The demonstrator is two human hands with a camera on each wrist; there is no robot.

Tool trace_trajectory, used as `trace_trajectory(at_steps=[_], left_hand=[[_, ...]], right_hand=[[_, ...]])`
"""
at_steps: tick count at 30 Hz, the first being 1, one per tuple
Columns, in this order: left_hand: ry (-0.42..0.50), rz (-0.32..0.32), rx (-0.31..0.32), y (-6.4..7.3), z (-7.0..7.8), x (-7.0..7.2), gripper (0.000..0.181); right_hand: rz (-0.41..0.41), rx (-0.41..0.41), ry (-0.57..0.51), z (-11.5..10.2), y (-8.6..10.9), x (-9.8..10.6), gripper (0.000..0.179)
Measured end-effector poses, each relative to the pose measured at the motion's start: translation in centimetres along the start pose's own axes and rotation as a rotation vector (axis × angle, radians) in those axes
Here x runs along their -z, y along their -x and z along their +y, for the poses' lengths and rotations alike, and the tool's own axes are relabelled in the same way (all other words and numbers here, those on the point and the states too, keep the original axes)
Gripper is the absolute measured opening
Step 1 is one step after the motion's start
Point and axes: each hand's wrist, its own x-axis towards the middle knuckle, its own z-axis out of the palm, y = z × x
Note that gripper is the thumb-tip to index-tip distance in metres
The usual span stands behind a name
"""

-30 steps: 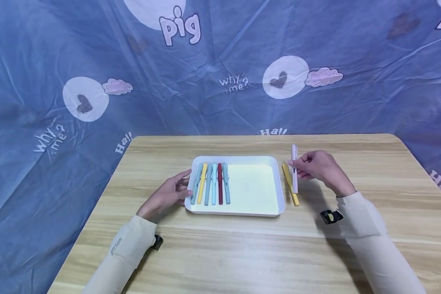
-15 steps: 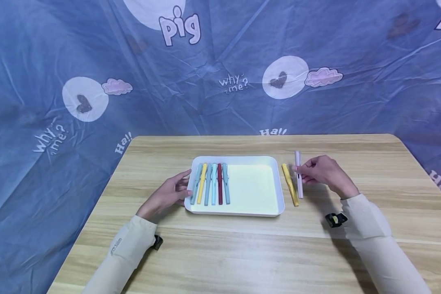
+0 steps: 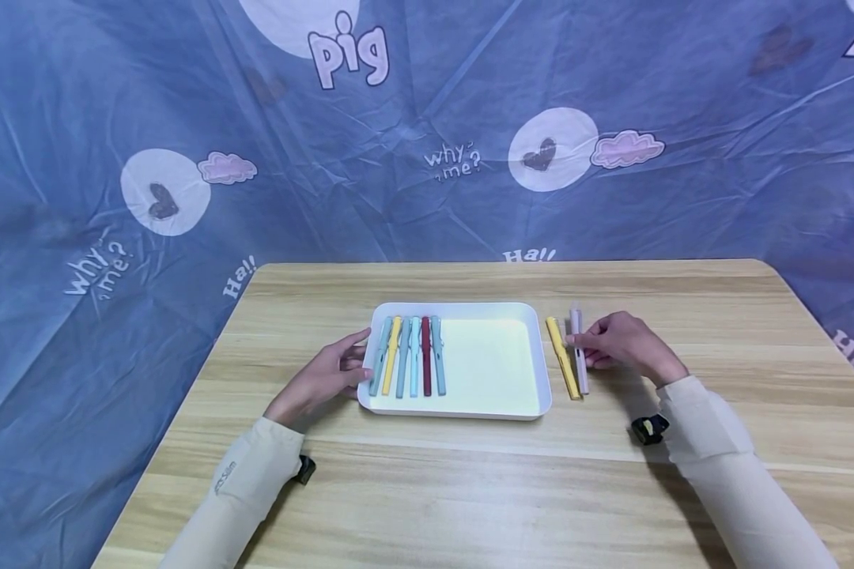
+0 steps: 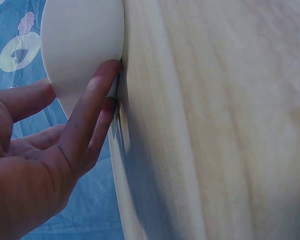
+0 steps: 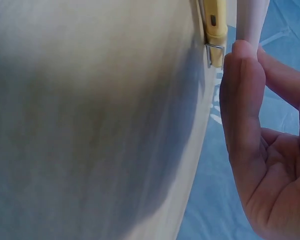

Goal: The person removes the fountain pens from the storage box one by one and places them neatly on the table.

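My left hand (image 3: 330,370) holds the left end of a white tray (image 3: 470,414). In the left wrist view its fingers (image 4: 92,102) reach the tray's outer wall (image 4: 82,37), from rim down to lower edge. Several pens lie side by side in the tray's left part: blue-grey ones, a yellow pen (image 3: 391,356), a light blue pen (image 3: 415,359) and a dark red pen (image 3: 426,357). My right hand (image 3: 622,344) pinches a lilac pen (image 3: 581,373) between thumb and fingers, low over the table. Just left of it lies another yellow pen (image 3: 564,359), its clip visible in the right wrist view.
The wooden table (image 3: 462,490) carries everything. A blue printed cloth (image 3: 398,205) hangs behind its back edge and down the left side. Small black devices sit at both wrists, the right one (image 3: 649,429) beside the sleeve.
My right hand has brought the lilac pen slightly right and down toward the table, alongside the yellow pen. The left hand and the tray have stayed put.
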Motion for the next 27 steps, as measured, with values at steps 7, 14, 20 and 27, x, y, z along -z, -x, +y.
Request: trace_trajectory(at_steps=[7, 14, 20, 27], left_hand=[[-0.001, 0.001, 0.011, 0.0, 0.0, 0.0, 0.078], [0.014, -0.001, 0.007, 0.0, 0.0, 0.1, 0.078], [0.015, -0.004, 0.004, 0.0, 0.0, 0.1, 0.078], [0.001, 0.005, 0.022, 0.0, 0.1, 0.1, 0.078]], right_hand=[[-0.011, -0.025, 0.028, 0.3, -0.4, -0.4, 0.039], [-0.021, -0.028, 0.024, 0.2, -0.6, -0.6, 0.036], [-0.035, -0.035, 0.032, 0.4, -0.8, -0.7, 0.036], [-0.054, -0.031, 0.038, 0.5, -1.1, -0.7, 0.034]])
